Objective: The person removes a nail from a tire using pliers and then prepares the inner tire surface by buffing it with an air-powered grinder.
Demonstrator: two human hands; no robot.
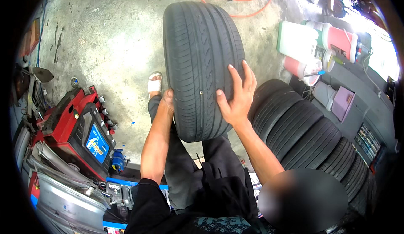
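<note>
A black car tire (pixel 200 57) stands upright in front of my legs, its grooved tread facing me. A small shiny round spot (pixel 201 93), perhaps a nail or screw head, sits in the lower tread. My left hand (pixel 168 98) grips the tire's left edge; its thumb shows, and the other fingers are hidden behind the sidewall. My right hand (pixel 238 94) holds the right edge, thumb on the tread and fingers spread along the shoulder.
A row of tires (pixel 294 126) stands close on my right, below a grey bench (pixel 366 95) bearing plastic jugs (pixel 296 40). To my left is a red machine with a screen (pixel 97 143), near a metal wheel rim (pixel 69 200). An orange hose (pixel 252 15) lies on the concrete floor beyond the tire.
</note>
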